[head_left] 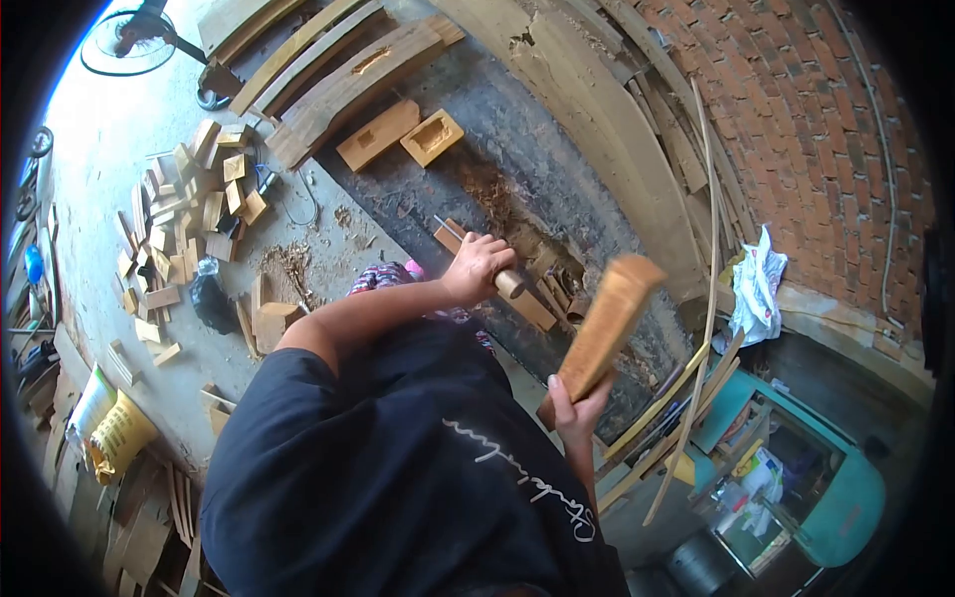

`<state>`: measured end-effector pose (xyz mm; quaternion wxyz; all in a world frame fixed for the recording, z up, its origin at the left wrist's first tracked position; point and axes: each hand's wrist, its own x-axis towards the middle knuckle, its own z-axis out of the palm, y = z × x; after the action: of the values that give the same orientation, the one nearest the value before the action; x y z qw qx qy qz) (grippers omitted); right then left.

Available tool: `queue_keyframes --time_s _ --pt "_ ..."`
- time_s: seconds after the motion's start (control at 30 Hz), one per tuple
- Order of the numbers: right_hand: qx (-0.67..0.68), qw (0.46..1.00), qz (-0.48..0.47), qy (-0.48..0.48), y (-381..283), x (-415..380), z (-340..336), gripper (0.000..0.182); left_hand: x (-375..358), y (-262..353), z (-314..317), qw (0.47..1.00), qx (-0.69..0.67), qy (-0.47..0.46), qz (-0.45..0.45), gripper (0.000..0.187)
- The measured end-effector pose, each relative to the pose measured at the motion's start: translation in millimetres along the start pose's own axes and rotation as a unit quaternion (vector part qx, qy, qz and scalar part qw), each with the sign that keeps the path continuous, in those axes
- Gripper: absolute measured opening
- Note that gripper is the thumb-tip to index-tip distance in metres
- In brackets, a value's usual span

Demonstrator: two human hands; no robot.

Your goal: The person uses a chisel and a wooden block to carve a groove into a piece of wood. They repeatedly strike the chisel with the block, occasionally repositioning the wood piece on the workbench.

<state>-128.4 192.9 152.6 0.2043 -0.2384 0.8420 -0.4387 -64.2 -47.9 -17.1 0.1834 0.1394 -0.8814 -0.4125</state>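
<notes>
My left hand is closed around a chisel; its wooden handle end sticks out toward the lower right and its thin metal blade toward the upper left. Under that hand lies a narrow wood block on the dark workbench, and the blade end overlaps the block in this view. My right hand grips a thick wooden mallet, raised to the right of the chisel and slightly blurred. Wood shavings and curled scraps lie beside the block.
Two blocks with cut recesses rest farther along the bench near long boards. A large plank runs along the bench by the brick wall. Offcuts cover the floor at left; a teal cabinet stands lower right.
</notes>
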Motion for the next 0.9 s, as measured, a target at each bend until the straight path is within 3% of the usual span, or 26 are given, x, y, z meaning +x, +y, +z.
queue_keyframes --time_s 0.13,0.47,0.8,0.9 --pt "0.022 0.999 -0.02 0.018 -11.8 2.5 0.8 0.071 7.8 14.5 -8.4 0.998 0.016 0.012 0.056 0.023" --pt "-0.054 0.998 0.013 -0.024 -11.0 -7.0 1.2 0.07 6.3 25.0 -12.7 0.998 -0.056 -0.005 0.019 0.027" --pt "-0.058 0.998 -0.006 -0.024 -28.2 0.4 -5.2 0.068 7.1 19.5 -16.6 0.994 -0.097 -0.04 -0.019 0.031" --pt "0.001 1.0 -0.001 0.001 -28.1 -2.4 -8.8 0.069 9.1 11.0 -11.4 0.994 -0.097 -0.043 -0.008 0.029"
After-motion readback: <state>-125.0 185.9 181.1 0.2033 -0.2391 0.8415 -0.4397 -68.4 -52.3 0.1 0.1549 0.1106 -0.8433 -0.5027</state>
